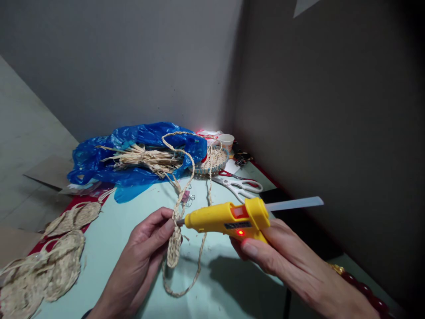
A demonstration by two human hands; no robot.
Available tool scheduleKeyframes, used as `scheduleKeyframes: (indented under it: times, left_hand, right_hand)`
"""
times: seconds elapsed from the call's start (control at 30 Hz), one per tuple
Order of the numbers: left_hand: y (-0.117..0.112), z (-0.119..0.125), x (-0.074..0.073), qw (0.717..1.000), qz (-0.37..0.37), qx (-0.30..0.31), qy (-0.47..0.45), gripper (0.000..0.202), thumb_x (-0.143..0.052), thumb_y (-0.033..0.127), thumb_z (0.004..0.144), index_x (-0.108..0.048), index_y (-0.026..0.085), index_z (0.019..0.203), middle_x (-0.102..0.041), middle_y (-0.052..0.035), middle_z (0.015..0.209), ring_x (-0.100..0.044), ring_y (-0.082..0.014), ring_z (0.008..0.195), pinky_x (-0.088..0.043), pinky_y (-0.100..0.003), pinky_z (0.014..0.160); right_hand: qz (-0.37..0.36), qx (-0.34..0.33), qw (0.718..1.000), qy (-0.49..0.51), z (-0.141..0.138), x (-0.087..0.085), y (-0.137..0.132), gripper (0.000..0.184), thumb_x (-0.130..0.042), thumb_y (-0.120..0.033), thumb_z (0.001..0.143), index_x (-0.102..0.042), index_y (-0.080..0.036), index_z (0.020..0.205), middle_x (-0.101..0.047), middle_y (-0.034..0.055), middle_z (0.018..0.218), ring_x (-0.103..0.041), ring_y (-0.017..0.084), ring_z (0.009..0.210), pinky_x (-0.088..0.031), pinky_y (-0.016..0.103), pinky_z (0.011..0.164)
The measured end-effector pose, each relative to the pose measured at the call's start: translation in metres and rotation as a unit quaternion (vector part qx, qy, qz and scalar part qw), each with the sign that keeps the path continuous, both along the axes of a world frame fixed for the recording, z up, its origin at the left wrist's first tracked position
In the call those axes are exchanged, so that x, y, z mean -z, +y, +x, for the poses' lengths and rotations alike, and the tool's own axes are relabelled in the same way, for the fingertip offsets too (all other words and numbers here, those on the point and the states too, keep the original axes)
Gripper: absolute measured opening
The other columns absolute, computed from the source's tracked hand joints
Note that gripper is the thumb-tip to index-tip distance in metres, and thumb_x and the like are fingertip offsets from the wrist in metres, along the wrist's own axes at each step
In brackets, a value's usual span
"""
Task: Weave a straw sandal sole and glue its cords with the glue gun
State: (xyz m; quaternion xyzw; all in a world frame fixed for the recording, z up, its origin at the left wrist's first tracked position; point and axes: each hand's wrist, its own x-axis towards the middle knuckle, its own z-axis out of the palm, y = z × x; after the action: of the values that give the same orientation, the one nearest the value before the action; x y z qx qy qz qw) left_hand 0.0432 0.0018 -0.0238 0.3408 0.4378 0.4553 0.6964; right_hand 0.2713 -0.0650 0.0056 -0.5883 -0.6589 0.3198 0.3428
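Observation:
Between the thumb and fingers of my left hand (146, 254) is a small coiled piece of braided straw cord (174, 248), held upright above the table. A long loose end of the braid loops up toward the back and hangs below the piece. My right hand (272, 252) is wrapped round the handle of a yellow hot glue gun (226, 217). Its metal nozzle points left and meets the braid beside my left fingertips. A red light glows on the gun's side, and a translucent glue stick (295, 204) sticks out of its back.
Dried straw (146, 159) lies on a blue plastic bag (129, 133) at the back. Beside it stand a round woven basket (212, 166) and a paper cup (226, 141). White-handled scissors (241, 186) lie nearer. Coiled straw pieces (64, 261) line the left edge; a wall (315, 110) rises on the right.

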Motion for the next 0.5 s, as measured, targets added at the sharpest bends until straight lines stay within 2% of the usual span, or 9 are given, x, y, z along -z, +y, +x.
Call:
scheduleKeyframes:
  times: [0.2,0.33,0.5]
  left_hand:
    - [0.0005,0.0006,-0.0004,1.000,0.000,-0.009,-0.003,0.022,-0.087,0.022,0.068,-0.071,0.020,0.084,-0.069,-0.0004,0.074,-0.064,-0.0118,0.065,-0.056,-0.018,0.060]
    - [-0.0007,0.0002,0.0004,1.000,0.003,-0.012,-0.001,0.021,-0.086,0.022,0.068,-0.071,0.020,0.083,-0.069,-0.0005,0.074,-0.063,-0.0111,0.064,-0.056,-0.017,0.059]
    - [-0.0013,-0.0009,0.0012,1.000,0.007,-0.011,-0.001,0.019,-0.085,0.022,0.070,-0.071,0.019,0.083,-0.068,-0.0004,0.074,-0.062,-0.0108,0.065,-0.055,-0.016,0.061]
  right_hand:
    - [0.000,-0.019,1.000,-0.011,0.0016,-0.0011,0.0001,0.038,-0.045,-0.051,0.098,-0.075,-0.027,0.097,-0.075,0.0021,0.097,-0.070,0.020,0.089,-0.057,0.028,0.082]
    - [0.002,-0.009,1.000,0.000,0.0000,-0.0002,-0.0021,0.036,-0.047,-0.051,0.097,-0.075,-0.029,0.102,-0.074,0.0010,0.096,-0.070,0.020,0.087,-0.056,0.028,0.083]
    - [-0.009,-0.007,1.000,0.005,-0.0013,0.0014,-0.0042,0.036,-0.046,-0.051,0.097,-0.074,-0.029,0.104,-0.075,0.0024,0.103,-0.069,0.023,0.096,-0.056,0.031,0.089]
